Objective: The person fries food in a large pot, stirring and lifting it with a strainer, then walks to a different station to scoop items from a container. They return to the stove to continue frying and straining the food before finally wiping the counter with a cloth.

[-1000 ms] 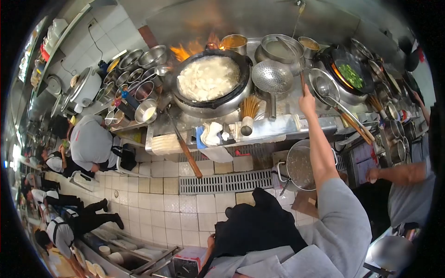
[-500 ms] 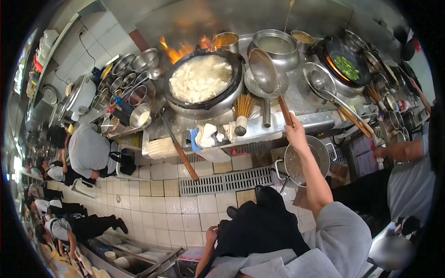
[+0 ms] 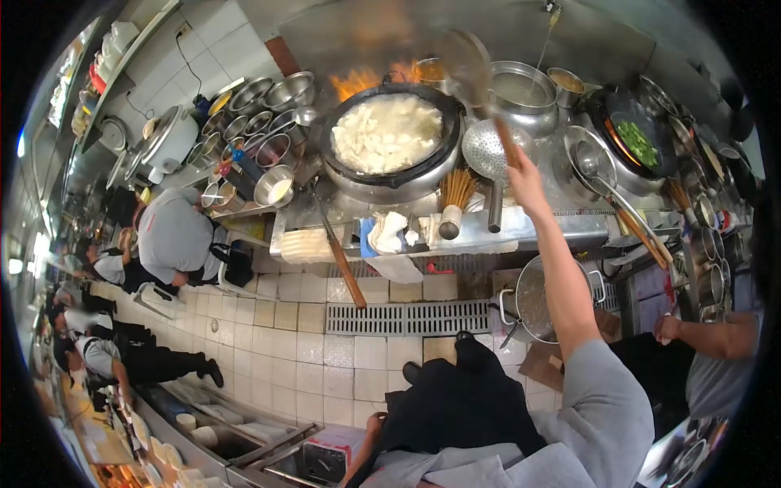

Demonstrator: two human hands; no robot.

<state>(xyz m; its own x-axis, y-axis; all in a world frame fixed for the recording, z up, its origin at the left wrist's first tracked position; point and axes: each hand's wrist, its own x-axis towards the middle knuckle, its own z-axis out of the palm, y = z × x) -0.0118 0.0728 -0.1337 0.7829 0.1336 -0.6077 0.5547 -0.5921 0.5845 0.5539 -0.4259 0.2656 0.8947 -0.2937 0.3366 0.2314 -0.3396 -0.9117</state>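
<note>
My right hand is closed around the wooden handle of a large metal ladle. The ladle's bowl is raised and slightly blurred, between a wok and a pot of water. White chunks of food in bubbling, pale liquid fill the wok, with flames behind its rim. Below the ladle lies a perforated strainer, its handle toward me. A bamboo brush stands beside it. Down by my black apron is my left hand, its fingers mostly hidden.
A second wok with green vegetables sits to the right. A long-handled ladle rests in a pot there. Another wooden-handled tool juts over the counter edge. A two-handled pot stands low in front. A co-worker's arm is at right.
My right hand has lifted the ladle up and away from the strainer, uncovering it. The view has shifted, so the stove appears further right. The co-worker's arm at right has moved lower in view.
</note>
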